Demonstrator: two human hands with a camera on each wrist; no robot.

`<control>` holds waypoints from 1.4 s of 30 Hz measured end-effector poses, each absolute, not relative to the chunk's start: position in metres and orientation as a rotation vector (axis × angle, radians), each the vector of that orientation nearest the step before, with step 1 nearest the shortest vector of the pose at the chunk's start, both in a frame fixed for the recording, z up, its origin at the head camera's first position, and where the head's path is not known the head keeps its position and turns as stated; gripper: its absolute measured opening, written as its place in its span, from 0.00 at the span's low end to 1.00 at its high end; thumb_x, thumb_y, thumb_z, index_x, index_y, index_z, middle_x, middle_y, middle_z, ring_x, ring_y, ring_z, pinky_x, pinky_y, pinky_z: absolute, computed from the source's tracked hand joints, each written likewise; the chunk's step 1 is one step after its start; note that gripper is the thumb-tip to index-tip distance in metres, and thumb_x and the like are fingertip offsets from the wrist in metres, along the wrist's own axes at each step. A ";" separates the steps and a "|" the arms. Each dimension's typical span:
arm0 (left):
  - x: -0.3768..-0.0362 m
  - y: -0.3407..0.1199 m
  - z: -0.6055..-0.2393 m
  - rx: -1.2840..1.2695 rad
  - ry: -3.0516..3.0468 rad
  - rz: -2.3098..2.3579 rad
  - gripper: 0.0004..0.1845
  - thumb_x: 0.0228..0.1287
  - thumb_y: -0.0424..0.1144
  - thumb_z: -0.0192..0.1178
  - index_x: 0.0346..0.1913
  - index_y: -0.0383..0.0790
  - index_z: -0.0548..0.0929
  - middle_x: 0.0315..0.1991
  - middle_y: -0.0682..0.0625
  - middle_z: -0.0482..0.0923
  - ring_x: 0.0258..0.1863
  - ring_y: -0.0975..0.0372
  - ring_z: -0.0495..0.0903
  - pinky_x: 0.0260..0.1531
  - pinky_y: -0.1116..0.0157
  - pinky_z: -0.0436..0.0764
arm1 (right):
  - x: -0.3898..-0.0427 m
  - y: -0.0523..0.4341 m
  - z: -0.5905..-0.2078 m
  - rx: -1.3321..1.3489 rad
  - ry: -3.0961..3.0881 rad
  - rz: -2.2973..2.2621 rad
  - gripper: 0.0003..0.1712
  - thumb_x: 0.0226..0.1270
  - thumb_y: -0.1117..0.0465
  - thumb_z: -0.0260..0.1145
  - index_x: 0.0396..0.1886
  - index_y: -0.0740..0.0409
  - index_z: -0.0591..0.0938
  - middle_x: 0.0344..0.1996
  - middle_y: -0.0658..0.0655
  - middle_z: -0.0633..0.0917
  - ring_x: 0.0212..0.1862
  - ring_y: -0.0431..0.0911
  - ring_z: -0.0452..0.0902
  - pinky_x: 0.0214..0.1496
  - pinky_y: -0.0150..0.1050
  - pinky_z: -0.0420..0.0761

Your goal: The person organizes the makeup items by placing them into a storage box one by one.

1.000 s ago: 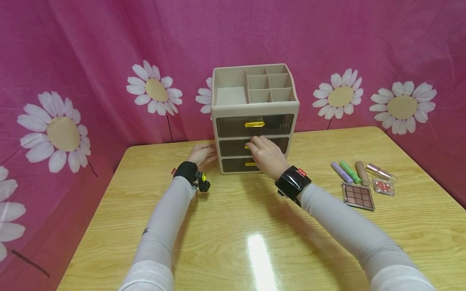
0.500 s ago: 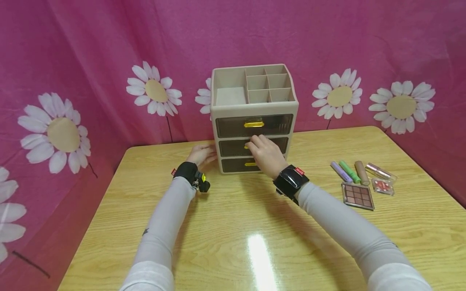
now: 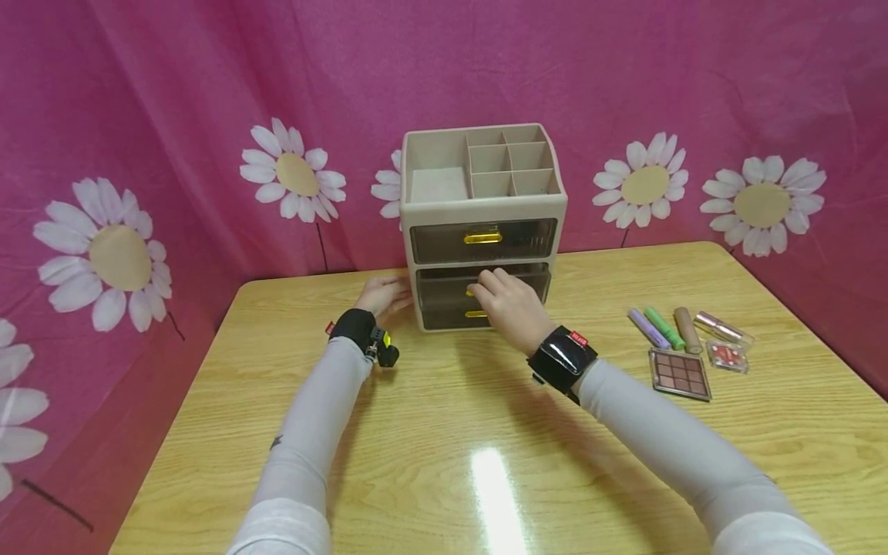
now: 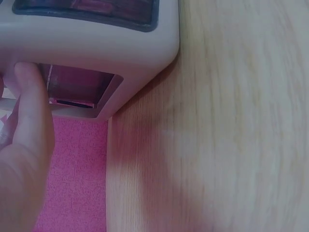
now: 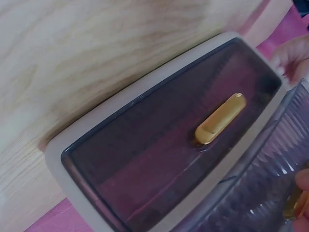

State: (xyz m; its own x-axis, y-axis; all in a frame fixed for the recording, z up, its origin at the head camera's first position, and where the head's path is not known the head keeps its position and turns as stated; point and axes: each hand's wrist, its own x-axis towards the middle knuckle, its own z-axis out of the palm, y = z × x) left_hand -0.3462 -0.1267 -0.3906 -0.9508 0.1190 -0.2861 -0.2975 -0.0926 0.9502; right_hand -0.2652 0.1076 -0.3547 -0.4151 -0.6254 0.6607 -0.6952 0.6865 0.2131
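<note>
**Ana:** At the centre of the head view, what's different from a second ago?

**Ben:** The middle drawer (image 3: 483,284) of the organizer (image 3: 483,223) now juts out a little from its front; before, it sat flush. The right hand (image 3: 509,308) has drawn back toward the lower edge of the frame with it, so I'd judge the pull-open as just begun.

**Ana:** How does that hand hold it?

**Ben:** Fingers curled over the drawer's gold handle (image 3: 472,292), which they mostly hide. Low right in the right wrist view, a fingertip sits by the ribbed drawer front (image 5: 260,193), above the closed bottom drawer (image 5: 183,145).

**Ana:** And the other hand?

**Ben:** The left hand (image 3: 384,295) is left of centre, fingers fairly straight, pressed against the organizer's left side; it grips nothing. It hasn't moved.

**Ana:** Anything else?

**Ben:** Makeup tubes (image 3: 666,327) and a palette (image 3: 681,374) lie at the right on the table (image 3: 444,432), well apart from both hands.
</note>
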 end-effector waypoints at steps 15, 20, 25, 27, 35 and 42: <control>-0.352 -0.129 -0.397 -0.163 2.017 2.033 0.22 0.68 0.28 0.47 0.63 0.28 0.63 0.58 0.36 0.69 0.51 0.56 0.75 0.51 0.66 0.77 | -0.226 0.112 -0.354 1.084 -2.113 0.118 0.11 0.53 0.76 0.64 0.37 0.67 0.82 0.28 0.57 0.76 0.29 0.47 0.69 0.30 0.34 0.78; -0.359 -0.133 -0.402 -0.161 1.975 2.040 0.22 0.68 0.29 0.47 0.64 0.29 0.63 0.59 0.37 0.68 0.54 0.54 0.73 0.50 0.67 0.77 | -0.215 0.112 -0.353 1.099 -2.119 0.112 0.11 0.52 0.75 0.66 0.37 0.66 0.82 0.29 0.57 0.77 0.30 0.47 0.71 0.31 0.35 0.80; -0.351 -0.130 -0.395 -0.184 1.988 2.040 0.22 0.68 0.28 0.47 0.64 0.29 0.63 0.59 0.37 0.68 0.52 0.55 0.73 0.49 0.68 0.78 | -0.206 0.112 -0.351 1.106 -2.105 0.105 0.13 0.48 0.74 0.70 0.36 0.66 0.83 0.29 0.57 0.78 0.30 0.47 0.71 0.32 0.34 0.80; -0.348 -0.128 -0.391 -0.194 1.963 2.065 0.22 0.68 0.28 0.46 0.64 0.28 0.63 0.59 0.36 0.67 0.53 0.54 0.72 0.52 0.66 0.76 | -0.203 0.112 -0.351 1.108 -2.099 0.102 0.13 0.48 0.74 0.71 0.36 0.66 0.83 0.29 0.57 0.78 0.30 0.47 0.72 0.32 0.34 0.80; -0.344 -0.128 -0.384 -0.214 1.877 2.116 0.23 0.68 0.26 0.45 0.65 0.28 0.60 0.62 0.35 0.64 0.59 0.49 0.67 0.58 0.61 0.71 | -0.192 0.112 -0.351 1.117 -2.077 0.085 0.14 0.45 0.73 0.72 0.36 0.66 0.83 0.28 0.56 0.78 0.29 0.46 0.71 0.29 0.33 0.79; -0.342 -0.127 -0.385 -0.192 1.956 2.078 0.22 0.68 0.28 0.45 0.64 0.28 0.63 0.60 0.36 0.67 0.56 0.52 0.71 0.54 0.64 0.74 | -0.186 0.111 -0.352 1.117 -2.078 0.085 0.14 0.46 0.73 0.72 0.36 0.65 0.83 0.27 0.56 0.78 0.29 0.46 0.71 0.29 0.33 0.79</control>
